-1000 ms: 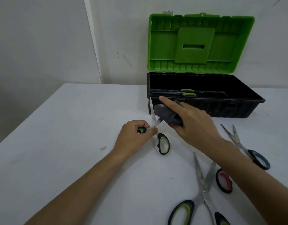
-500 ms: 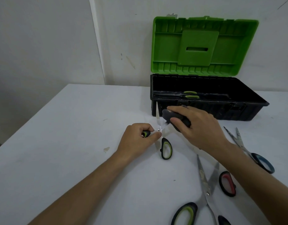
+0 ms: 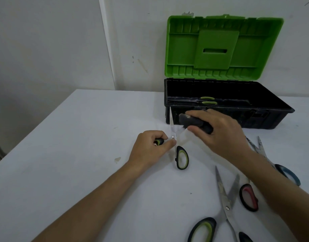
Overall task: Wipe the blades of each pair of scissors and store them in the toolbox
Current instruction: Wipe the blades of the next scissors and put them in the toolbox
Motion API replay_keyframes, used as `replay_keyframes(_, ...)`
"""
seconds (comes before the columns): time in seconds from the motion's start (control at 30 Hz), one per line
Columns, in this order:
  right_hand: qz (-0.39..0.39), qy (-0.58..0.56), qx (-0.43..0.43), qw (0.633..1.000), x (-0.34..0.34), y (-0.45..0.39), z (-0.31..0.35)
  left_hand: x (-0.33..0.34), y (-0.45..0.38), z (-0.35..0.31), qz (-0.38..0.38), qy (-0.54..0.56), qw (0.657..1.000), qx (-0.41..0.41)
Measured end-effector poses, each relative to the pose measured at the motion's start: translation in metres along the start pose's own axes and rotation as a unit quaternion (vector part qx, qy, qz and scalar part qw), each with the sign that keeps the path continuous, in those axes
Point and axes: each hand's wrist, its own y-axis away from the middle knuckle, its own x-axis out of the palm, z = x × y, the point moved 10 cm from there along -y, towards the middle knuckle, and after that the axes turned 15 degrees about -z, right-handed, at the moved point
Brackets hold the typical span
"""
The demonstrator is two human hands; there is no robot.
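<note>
Here, near the worktop's far edge before the open toolbox (image 3: 254,117), the left hand (image 3: 151,148) pinches spread green-handled scissors (image 3: 178,151) while the right hand (image 3: 220,135) grips a dark cloth (image 3: 193,122) on one blade.

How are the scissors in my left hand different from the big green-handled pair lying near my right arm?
The held scissors are smaller, gripped by the left hand, and the right hand is wiping one blade with a dark cloth. The big scissors lie untouched on the table. Both are spread open, with black-and-green handles.
</note>
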Motion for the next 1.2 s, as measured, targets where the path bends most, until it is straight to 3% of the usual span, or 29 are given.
replay_keyframes(0.13, -0.039, 0.02, 0.017, 0.999, -0.016, -0.005, -0.005, 0.003, -0.001, 0.002, 0.001, -0.002, 1.0, -0.013)
replay_keyframes(0.3, 0.013, -0.011, -0.041, 0.999, 0.005, 0.009, 0.021, 0.002, -0.001, 0.004, 0.008, 0.014, 0.999, -0.029)
replay_keyframes(0.5, -0.061, 0.008, 0.048, 0.997, -0.02, -0.011, -0.018, 0.004, -0.003, 0.008, 0.021, 0.034, 0.998, -0.051)
replay_keyframes(0.67, 0.039, -0.014, -0.02, 0.999, 0.005, 0.014, 0.021, 0.007, -0.005, 0.013, 0.04, 0.034, 0.996, -0.069)
replay_keyframes(0.83, -0.007, 0.065, 0.042, 0.997, -0.023, -0.013, -0.021, 0.008, -0.003, 0.014, 0.051, 0.025, 0.996, -0.075)
replay_keyframes(1.03, 0.092, 0.079, -0.079, 0.989, -0.013, 0.004, 0.032, 0.008, 0.0, 0.022, 0.049, -0.035, 0.992, -0.11)
replay_keyframes(1.2, 0.105, 0.124, -0.06, 0.985, 0.002, -0.006, 0.025, 0.01, 0.003, 0.016, 0.062, -0.017, 0.996, -0.069)
